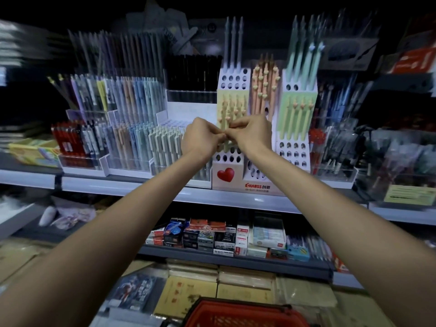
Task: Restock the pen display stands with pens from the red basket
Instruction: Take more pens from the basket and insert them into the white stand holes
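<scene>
Both of my hands are raised to the white tiered pen display stand (227, 172), the one with a red heart on its front. My left hand (204, 136) and my right hand (251, 133) meet at the fingertips and pinch a pale yellow pen (226, 125) that stands upright among other yellow pens in the stand's left column. Peach pens (265, 84) and green pens (298, 116) fill neighbouring columns, and several holes in the stand are bare. The red basket (238, 313) sits at the bottom edge, its contents hidden.
Clear acrylic racks of pastel pens (132, 128) stand left of the display, and more pen holders (335, 149) stand to its right. A lower shelf holds small boxes (217, 237). Flat packs of notebooks (188, 289) lie beside the basket.
</scene>
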{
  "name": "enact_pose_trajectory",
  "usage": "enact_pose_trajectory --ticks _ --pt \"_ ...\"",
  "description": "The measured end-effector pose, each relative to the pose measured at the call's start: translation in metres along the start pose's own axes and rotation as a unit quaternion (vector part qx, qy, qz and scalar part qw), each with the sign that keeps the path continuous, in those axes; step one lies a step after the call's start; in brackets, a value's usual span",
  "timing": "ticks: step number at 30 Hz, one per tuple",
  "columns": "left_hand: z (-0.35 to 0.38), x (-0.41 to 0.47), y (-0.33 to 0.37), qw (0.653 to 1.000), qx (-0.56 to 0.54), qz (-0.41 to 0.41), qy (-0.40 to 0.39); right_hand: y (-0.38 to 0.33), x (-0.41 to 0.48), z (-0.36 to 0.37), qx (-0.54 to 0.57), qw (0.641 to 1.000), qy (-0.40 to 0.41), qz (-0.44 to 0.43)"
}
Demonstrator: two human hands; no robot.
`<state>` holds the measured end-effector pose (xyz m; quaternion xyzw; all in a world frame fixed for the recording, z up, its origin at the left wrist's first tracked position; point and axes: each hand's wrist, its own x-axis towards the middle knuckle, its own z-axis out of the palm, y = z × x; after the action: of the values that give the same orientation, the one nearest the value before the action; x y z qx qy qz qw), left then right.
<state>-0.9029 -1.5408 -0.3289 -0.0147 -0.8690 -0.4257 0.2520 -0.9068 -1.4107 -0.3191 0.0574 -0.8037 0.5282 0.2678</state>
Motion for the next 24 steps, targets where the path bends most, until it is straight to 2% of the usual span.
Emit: enact_pose_trajectory --ticks 10,19,24 --pt "0.009 -0.007 -0.001 0.999 0.034 -0.009 0.029 0.009 -0.003 0.005 -0.026 1.000 0.009 -0.004" --pt "0.018 -0.013 -0.003 0.998 0.008 -0.015 0.067 0.010 -0.002 0.014 -0.074 0.996 0.040 -0.037" --pt "0.024 -0.017 -0.001 0.996 0.028 -0.033 0.077 0.013 0.000 0.016 -0.079 0.996 0.047 -0.017"
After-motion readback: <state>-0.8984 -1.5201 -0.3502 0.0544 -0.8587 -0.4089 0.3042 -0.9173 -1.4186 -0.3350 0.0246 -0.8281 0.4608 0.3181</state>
